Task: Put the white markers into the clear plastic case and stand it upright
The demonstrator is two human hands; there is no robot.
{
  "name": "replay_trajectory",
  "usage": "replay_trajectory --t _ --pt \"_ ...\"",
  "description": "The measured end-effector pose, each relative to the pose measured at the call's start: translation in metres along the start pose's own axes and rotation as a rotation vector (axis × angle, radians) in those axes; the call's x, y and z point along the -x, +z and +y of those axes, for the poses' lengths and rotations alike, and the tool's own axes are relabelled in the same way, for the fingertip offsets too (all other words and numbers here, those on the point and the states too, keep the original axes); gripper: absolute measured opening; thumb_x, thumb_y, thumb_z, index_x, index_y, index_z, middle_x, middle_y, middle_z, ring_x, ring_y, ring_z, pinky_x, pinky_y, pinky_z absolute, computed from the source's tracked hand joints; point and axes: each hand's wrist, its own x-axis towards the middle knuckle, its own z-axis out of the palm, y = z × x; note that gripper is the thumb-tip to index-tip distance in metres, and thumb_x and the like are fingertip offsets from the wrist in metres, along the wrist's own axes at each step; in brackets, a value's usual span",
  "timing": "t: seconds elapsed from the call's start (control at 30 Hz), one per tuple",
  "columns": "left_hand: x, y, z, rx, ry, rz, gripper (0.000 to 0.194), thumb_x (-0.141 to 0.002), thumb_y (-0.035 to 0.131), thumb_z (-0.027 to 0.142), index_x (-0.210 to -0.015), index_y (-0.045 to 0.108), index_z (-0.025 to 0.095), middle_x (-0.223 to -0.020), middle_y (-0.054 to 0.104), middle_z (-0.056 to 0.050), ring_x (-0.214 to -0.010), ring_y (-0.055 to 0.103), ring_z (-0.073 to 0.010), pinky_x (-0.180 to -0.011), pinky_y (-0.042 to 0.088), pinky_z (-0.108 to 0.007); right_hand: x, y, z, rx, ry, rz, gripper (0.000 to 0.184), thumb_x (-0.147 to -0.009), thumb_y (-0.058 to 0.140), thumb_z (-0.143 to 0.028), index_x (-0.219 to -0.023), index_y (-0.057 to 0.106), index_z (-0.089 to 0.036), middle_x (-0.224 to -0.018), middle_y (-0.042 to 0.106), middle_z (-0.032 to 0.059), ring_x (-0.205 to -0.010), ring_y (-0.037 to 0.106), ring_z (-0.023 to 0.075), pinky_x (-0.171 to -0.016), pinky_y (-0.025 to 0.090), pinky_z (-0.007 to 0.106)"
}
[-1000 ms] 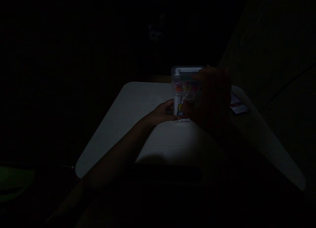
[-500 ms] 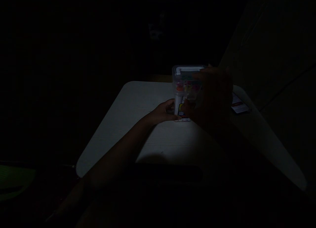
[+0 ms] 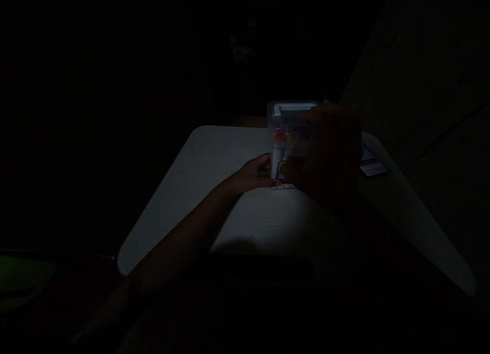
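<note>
A clear plastic box [image 3: 278,155] with a white handle on its lid stands upright on the pale table [image 3: 184,190]. Orange, pink and green things show through its walls, and its front carries a yellow and black label. My left hand [image 3: 254,174] grips the lower left side of the box, thumb along its front. In deep shadow, my right hand [image 3: 331,144] curls around the right side and upper front, hiding much of that half. Its fingers reach the lid's edge.
A dark flat object with a pale printed or lit face [image 3: 372,162], perhaps a phone, lies at the table's right edge. Something green [image 3: 23,280] shows at the lower left. Beyond the table it is nearly black.
Almost nothing differs. Both hands keep their places on the box, and the right hand's fingers shift only very slightly.
</note>
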Motion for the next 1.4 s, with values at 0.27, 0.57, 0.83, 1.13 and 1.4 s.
replay_trajectory --t 0.27,0.57,0.83,1.13,1.4 --pt "0.001 0.001 0.003 0.017 -0.016 -0.002 0.066 -0.058 0.088 0.027 -0.117 0.059 0.015 -0.117 0.071 -0.01 -0.109 0.068 -0.0269 -0.096 0.055 -0.041 -0.003 -0.002 -0.003 0.069 0.011 -0.039 0.071 -0.065 0.057 -0.027 -0.134 0.049 -0.015 -0.128 0.058 0.0149 -0.132 0.051 0.0321 -0.122 0.026 0.057" --pt "0.001 0.001 0.004 0.003 -0.004 -0.003 0.064 -0.057 0.089 0.029 -0.113 0.061 0.015 -0.113 0.072 -0.009 -0.107 0.068 -0.0259 -0.097 0.055 -0.041 -0.005 -0.004 -0.008 0.025 0.047 -0.018 0.06 -0.06 0.06 -0.027 -0.119 0.059 -0.018 -0.121 0.063 0.0162 -0.123 0.057 0.0327 -0.121 0.03 0.058" --pt "0.001 0.001 0.005 -0.002 0.009 0.008 0.065 -0.056 0.09 0.028 -0.113 0.061 0.014 -0.114 0.072 -0.01 -0.109 0.068 -0.0284 -0.095 0.055 -0.041 -0.007 -0.008 -0.013 0.039 0.084 -0.087 0.061 -0.063 0.059 -0.016 -0.123 0.053 -0.018 -0.127 0.059 0.0162 -0.131 0.051 0.0338 -0.12 0.03 0.057" --pt "0.001 0.0 0.002 -0.003 -0.014 -0.006 0.065 -0.057 0.088 0.027 -0.116 0.06 0.015 -0.116 0.072 -0.011 -0.109 0.068 -0.0282 -0.091 0.056 -0.04 -0.005 -0.009 -0.009 0.01 0.046 -0.099 0.06 -0.064 0.06 -0.018 -0.123 0.049 -0.021 -0.126 0.056 0.0146 -0.13 0.049 0.0344 -0.119 0.032 0.06" --pt "0.0 0.0 0.0 0.006 -0.005 -0.006 0.066 -0.057 0.088 0.025 -0.116 0.061 0.016 -0.117 0.072 -0.012 -0.113 0.068 -0.0308 -0.097 0.055 -0.044 -0.003 -0.012 0.003 -0.06 -0.004 -0.112 0.052 -0.076 0.059 -0.029 -0.126 0.05 -0.027 -0.129 0.052 0.0118 -0.129 0.05 0.0333 -0.112 0.039 0.06"
